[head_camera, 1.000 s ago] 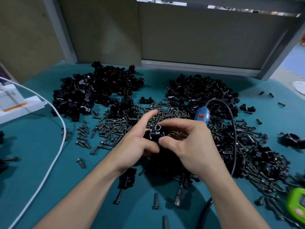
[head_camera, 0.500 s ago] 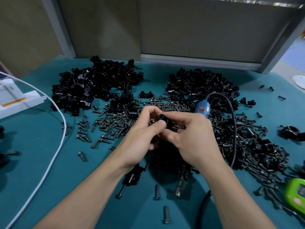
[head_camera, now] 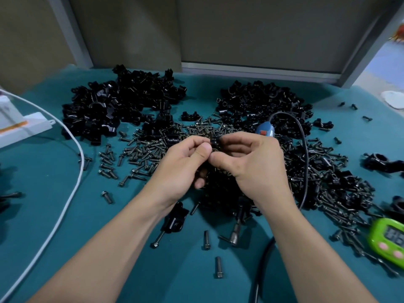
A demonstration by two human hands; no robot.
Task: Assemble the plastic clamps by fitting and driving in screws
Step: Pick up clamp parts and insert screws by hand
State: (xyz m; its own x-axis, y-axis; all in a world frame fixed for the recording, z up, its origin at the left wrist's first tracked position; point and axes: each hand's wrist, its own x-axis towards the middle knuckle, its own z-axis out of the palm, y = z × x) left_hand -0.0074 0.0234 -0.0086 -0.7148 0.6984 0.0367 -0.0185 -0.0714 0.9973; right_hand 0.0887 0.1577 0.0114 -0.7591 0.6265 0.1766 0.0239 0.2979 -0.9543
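A small black plastic clamp (head_camera: 214, 142) is found pinched from both sides just above centre frame: the left hand (head_camera: 181, 165) grips it between thumb and curled forefinger, and the right hand (head_camera: 251, 162) nips its other side in like manner, the two thumbs touching. It is held raised over the work surface, judged so that the parts may be aligned and a screw started by finger. Whether a screw is already seated cannot be told, the piece being largely covered by the fingertips. Directly beneath and behind the hands a spread of loose screws (head_camera: 140, 149) is laid, presumably for short reach. An electric screwdriver (head_camera: 265, 130) lies just beyond the right hand, its blue end showing and its black cable (head_camera: 306, 154) looped toward the lower edge; it is untouched, so driving is judged not yet begun. Two heaps of unassembled clamp parts are kept apart, one at upper left (head_camera: 113, 106) and one at upper right (head_camera: 262, 101), apparently sorted by type. A clamp with a screw protruding (head_camera: 173, 219) lies below the left wrist, near several stray screws (head_camera: 206, 237). A green timer (head_camera: 389, 239) is noted at the right edge, and a white cable (head_camera: 65, 193) and a white block (head_camera: 24, 127) at the left, all on the teal table cover (head_camera: 43, 215).
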